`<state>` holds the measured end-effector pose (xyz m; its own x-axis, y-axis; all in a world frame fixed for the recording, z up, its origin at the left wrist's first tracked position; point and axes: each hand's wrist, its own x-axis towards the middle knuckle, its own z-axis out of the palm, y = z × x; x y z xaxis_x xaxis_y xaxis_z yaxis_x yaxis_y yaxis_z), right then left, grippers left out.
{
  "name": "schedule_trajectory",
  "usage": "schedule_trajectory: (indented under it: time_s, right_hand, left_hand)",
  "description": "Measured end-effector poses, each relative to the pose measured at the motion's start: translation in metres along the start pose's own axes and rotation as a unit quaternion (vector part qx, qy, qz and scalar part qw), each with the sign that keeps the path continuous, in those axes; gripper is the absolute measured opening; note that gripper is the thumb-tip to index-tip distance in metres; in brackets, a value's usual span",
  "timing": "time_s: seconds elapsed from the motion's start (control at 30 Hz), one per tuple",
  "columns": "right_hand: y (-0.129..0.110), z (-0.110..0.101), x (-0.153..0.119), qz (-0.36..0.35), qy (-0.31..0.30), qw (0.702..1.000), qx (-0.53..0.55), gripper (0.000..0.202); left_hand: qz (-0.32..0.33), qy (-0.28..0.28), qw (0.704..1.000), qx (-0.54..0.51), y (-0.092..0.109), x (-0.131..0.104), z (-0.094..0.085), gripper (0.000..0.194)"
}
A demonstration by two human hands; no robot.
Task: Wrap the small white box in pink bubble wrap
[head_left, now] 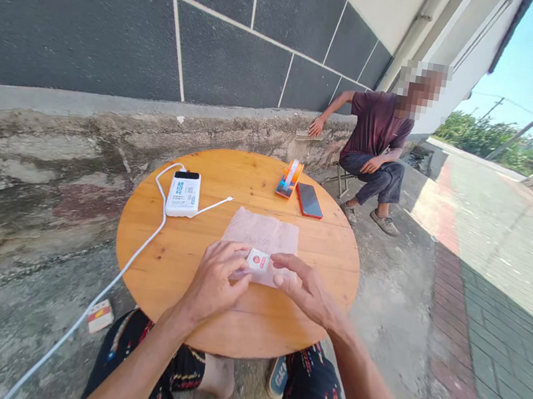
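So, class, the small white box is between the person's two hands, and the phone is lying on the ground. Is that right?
Not quite: the phone lies on the wooden table, beside the orange tape dispenser, as the head view shows. The small white box is indeed between the left hand and right hand.

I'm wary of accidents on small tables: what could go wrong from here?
The white cable crosses the table's left edge, so a snag might drag the white device with it. The small box is between the left hand and the right hand, so a bump from either could knock it askew. The phone lies close beside the tape dispenser; reaching for one might nudge the other.
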<state>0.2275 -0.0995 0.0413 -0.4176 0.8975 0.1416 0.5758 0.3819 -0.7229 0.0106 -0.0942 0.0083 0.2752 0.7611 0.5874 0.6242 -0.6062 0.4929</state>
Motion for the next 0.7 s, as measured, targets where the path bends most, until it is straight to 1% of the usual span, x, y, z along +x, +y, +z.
schedule_trajectory:
  time_s: [0.03,0.1,0.13,0.17,0.23,0.27,0.4,0.53,0.7]
  right_hand:
    - [0.001,0.000,-0.005,0.000,0.003,1.000,-0.006,0.046]
    - [0.005,0.003,-0.009,0.007,0.031,0.999,-0.036,0.051]
    - [0.007,0.006,-0.009,0.011,0.050,0.998,-0.047,0.048]
    - [0.010,0.009,-0.007,0.015,0.064,0.997,-0.049,0.041]
    - [0.017,0.015,-0.002,0.028,0.077,0.996,-0.019,0.027]
    - [0.021,0.017,0.001,0.035,0.081,0.996,0.006,0.024]
    - [0.035,0.024,0.005,0.048,0.095,0.989,0.103,0.024]
    - [0.044,0.025,0.001,0.075,0.113,0.981,0.138,0.028]
    - [0.046,0.022,-0.004,0.090,0.117,0.981,0.121,0.030]
  left_hand:
    - [-0.007,-0.006,1.000,0.012,0.001,0.002,-0.002,0.008]
    - [-0.016,-0.016,0.999,0.034,0.002,0.009,-0.005,0.007]
    - [-0.020,-0.023,0.999,0.041,0.002,0.013,-0.006,0.007]
    - [-0.023,-0.032,0.998,0.043,0.001,0.016,-0.006,0.007]
    - [-0.030,-0.055,0.998,0.028,-0.001,0.024,-0.005,0.006]
    - [-0.034,-0.069,0.997,0.012,-0.003,0.028,-0.003,0.006]
    - [-0.059,-0.115,0.990,-0.060,-0.010,0.037,0.002,0.008]
    - [-0.071,-0.123,0.986,-0.089,-0.010,0.036,0.002,0.012]
    - [-0.080,-0.130,0.983,-0.105,0.000,0.025,-0.001,0.014]
